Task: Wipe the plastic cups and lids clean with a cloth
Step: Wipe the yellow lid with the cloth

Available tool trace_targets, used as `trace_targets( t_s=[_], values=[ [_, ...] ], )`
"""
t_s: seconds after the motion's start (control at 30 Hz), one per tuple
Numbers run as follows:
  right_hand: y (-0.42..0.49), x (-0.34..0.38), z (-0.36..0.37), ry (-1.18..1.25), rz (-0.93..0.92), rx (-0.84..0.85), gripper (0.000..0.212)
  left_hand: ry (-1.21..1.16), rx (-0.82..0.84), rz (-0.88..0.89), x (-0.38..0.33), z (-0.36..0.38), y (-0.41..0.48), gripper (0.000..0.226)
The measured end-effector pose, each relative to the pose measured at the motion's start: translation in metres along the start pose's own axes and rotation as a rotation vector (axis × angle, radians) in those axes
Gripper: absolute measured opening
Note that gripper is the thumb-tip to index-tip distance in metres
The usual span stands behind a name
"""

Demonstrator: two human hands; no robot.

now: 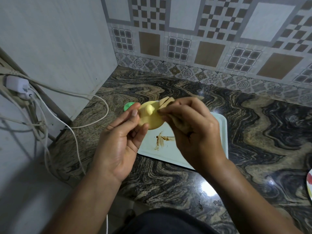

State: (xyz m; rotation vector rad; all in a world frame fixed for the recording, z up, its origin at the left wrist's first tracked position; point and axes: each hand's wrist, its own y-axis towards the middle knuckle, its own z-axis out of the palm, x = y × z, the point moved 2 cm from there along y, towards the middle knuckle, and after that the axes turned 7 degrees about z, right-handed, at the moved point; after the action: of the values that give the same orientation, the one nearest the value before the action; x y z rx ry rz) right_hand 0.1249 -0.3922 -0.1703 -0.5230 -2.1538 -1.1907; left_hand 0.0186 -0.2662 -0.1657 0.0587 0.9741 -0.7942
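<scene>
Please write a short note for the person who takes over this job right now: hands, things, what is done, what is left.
Left hand: holds the yellow lid by its edge, above the white tray.
Right hand: pinches the cloth against the lid's rim.
A green piece lies on the counter behind the left hand; lid or cup, I cannot tell.
Done: nothing visibly finished; the yellow lid is mid-wipe.
Left: finish this lid, then the green piece. The tray has a brown smear. No cups are in view.

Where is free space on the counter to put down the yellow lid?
Bare counter lies right of the white tray, up to the tiled wall, and in front of the tray. Crowded: the left, with the green lid and cables.
</scene>
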Motion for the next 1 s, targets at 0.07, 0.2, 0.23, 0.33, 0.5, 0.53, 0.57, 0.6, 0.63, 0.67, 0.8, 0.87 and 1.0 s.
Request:
trace_targets(
  t_s=[0.07, 0.2, 0.23, 0.33, 0.5, 0.53, 0.57, 0.6, 0.63, 0.67, 0.8, 0.87, 1.0],
  values=[
    [0.004, -0.005, -0.004, 0.027, 0.055, -0.046, 0.009, -0.011, 0.031, -0.015, 0.001, -0.001, 0.0, 0.033],
    [0.003, -0.009, -0.002, 0.133, 0.136, -0.034, 0.011, -0.008, 0.086, -0.027, 0.003, -0.003, 0.0, 0.033],
    [0.002, -0.009, -0.001, 0.192, 0.17, -0.019, 0.011, -0.005, 0.094, -0.027, 0.003, -0.004, 0.0, 0.032],
    [0.0, -0.008, 0.001, 0.39, 0.289, 0.002, 0.017, 0.014, 0.116, -0.012, 0.005, -0.008, 0.002, 0.025],
    [-0.007, -0.011, 0.011, 0.514, 0.383, 0.039, 0.023, 0.207, 0.143, 0.145, 0.012, -0.013, 0.006, 0.023],
    [-0.008, -0.013, 0.014, 0.501, 0.387, 0.029, 0.025, 0.269, 0.135, 0.194, 0.013, -0.015, 0.007, 0.024],
    [-0.009, -0.015, 0.015, 0.487, 0.394, 0.018, 0.027, 0.33, 0.131, 0.242, 0.015, -0.018, 0.008, 0.026],
    [-0.01, -0.016, 0.017, 0.48, 0.409, 0.011, 0.03, 0.392, 0.132, 0.283, 0.017, -0.021, 0.009, 0.027],
    [-0.011, -0.016, 0.018, 0.479, 0.434, 0.008, 0.031, 0.451, 0.134, 0.313, 0.018, -0.023, 0.009, 0.029],
    [-0.011, -0.016, 0.019, 0.486, 0.468, 0.008, 0.031, 0.504, 0.134, 0.331, 0.019, -0.025, 0.009, 0.033],
    [-0.011, -0.012, 0.023, 0.578, 0.586, 0.033, 0.023, 0.56, 0.107, 0.352, 0.021, -0.03, 0.01, 0.038],
    [-0.009, -0.01, 0.025, 0.605, 0.606, 0.051, 0.019, 0.577, 0.1, 0.362, 0.019, -0.032, 0.011, 0.034],
    [-0.008, -0.015, 0.035, 0.645, 0.643, 0.069, 0.016, 0.712, 0.089, 0.518, 0.014, -0.041, 0.02, 0.025]
  ],
)
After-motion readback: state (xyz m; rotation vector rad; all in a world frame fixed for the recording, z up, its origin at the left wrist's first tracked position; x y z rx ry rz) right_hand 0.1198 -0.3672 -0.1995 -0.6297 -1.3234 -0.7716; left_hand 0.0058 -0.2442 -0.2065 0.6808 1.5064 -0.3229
